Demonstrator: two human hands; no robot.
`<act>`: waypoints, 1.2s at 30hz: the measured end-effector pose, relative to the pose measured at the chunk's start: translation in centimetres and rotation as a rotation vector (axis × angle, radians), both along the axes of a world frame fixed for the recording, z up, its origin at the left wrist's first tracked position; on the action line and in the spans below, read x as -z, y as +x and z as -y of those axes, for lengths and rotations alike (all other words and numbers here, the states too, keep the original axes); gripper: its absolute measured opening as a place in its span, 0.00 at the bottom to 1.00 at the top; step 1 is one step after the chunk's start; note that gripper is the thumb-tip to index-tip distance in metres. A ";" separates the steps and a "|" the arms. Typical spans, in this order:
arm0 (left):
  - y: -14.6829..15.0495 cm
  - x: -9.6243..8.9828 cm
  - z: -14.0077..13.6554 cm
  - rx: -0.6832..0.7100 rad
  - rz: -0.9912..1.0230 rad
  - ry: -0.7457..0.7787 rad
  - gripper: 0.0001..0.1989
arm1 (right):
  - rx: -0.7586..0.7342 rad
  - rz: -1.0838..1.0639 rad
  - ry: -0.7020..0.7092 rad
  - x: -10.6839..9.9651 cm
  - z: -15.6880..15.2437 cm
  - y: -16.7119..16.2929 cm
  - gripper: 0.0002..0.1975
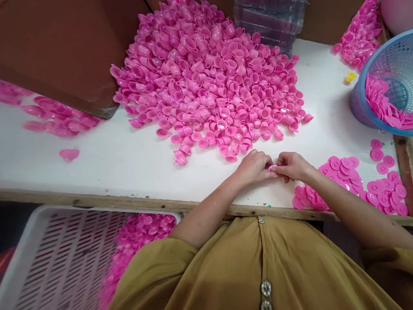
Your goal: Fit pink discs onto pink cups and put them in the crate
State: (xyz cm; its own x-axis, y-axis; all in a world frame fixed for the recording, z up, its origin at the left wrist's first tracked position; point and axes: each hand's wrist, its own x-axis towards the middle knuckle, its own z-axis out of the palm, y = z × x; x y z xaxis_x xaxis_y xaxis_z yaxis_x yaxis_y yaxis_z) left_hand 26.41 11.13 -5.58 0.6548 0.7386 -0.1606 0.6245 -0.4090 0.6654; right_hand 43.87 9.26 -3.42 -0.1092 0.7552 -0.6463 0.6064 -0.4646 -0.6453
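Above the bench's front edge, my two hands meet. My right hand [290, 166] is closed, its thumb and fingers pinching a small pink toy saucer [272, 168] of which only part shows. My left hand [254, 168] is closed too, fingers curled in against the same spot; what lies inside its grip is hidden. Just beyond my hands spreads a large heap of pink toy cups [209, 82]. Beside and under my right forearm lie piles of flat pink saucers [342, 172], with another pile of saucers [383, 196] farther right.
A blue perforated basket [358, 97] holding pink pieces stands at the right, near a yellow piece [350, 77]. Brown boxes [61, 47] flank the heap. Below the wooden edge [97, 201], a white slatted crate [64, 254] contains pink pieces. A pink heart-shaped piece [69, 154] lies left.
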 end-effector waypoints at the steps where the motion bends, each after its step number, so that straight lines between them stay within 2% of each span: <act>1: 0.2 -0.1 -0.2 0.005 -0.026 -0.003 0.16 | 0.002 0.002 -0.013 0.0 -0.1 0.0 0.14; 9: 1.3 -0.8 -0.8 0.024 -0.154 -0.052 0.22 | 0.026 -0.040 -0.068 0.4 -0.7 0.0 0.15; 11: 1.4 -1.1 -0.2 0.015 -0.111 -0.073 0.18 | 0.003 -0.033 0.008 0.4 0.1 0.2 0.14; 14: -0.5 -2.1 1.3 -0.087 0.021 -0.132 0.11 | -0.041 0.050 0.318 0.3 2.8 1.0 0.12; 16: -4.3 -3.5 2.6 -0.186 0.119 -0.184 0.09 | -0.076 0.181 0.616 0.4 5.5 2.2 0.12; 17: -7.1 -4.3 3.5 -0.240 0.148 -0.206 0.09 | -0.141 0.207 0.756 0.6 6.8 3.0 0.12; 19: -14.2 -5.9 5.9 -0.371 0.128 -0.245 0.11 | -0.398 0.214 0.959 1.3 9.2 4.8 0.11; 21: -22.3 -6.8 9.3 -0.552 -0.017 -0.302 0.12 | -0.613 0.272 1.080 2.5 10.6 6.5 0.14; 23: -29.9 -6.5 13.3 -0.705 -0.254 -0.338 0.12 | -0.757 0.286 1.151 3.9 11.1 7.9 0.13; 25: -35.7 -5.1 17.2 -0.833 -0.569 -0.373 0.12 | -0.814 0.289 1.192 5.4 10.7 9.3 0.12; 27: -39.1 -3.5 19.6 -0.938 -0.764 -0.394 0.12 | -0.766 0.300 1.240 6.6 9.7 10.9 0.12; 28: -39.8 -2.8 20.0 -0.986 -0.793 -0.349 0.14 | -0.715 0.313 1.262 7.1 9.1 11.8 0.13; 29: -39.9 -2.2 19.7 -1.029 -0.770 -0.264 0.17 | -0.653 0.334 1.277 7.5 8.4 12.7 0.13; 31: -38.7 -1.4 17.1 -1.090 -0.637 -0.037 0.24 | -0.527 0.404 1.265 7.9 7.0 14.3 0.14; 33: -36.2 -0.9 12.3 -1.135 -0.478 0.164 0.27 | -0.426 0.495 1.216 7.8 5.8 15.1 0.15; 36: -32.0 -0.1 3.2 -1.178 -0.308 0.356 0.25 | -0.352 0.617 1.152 7.2 4.9 14.5 0.17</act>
State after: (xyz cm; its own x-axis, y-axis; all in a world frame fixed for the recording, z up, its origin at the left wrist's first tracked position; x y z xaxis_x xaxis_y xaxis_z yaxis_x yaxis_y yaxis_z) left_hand -5.56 7.93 -5.46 -0.4549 0.8798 0.1379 0.8395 0.3719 0.3962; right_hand 58.37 4.31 -10.63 -0.3319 0.8888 0.3160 0.9101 0.3898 -0.1407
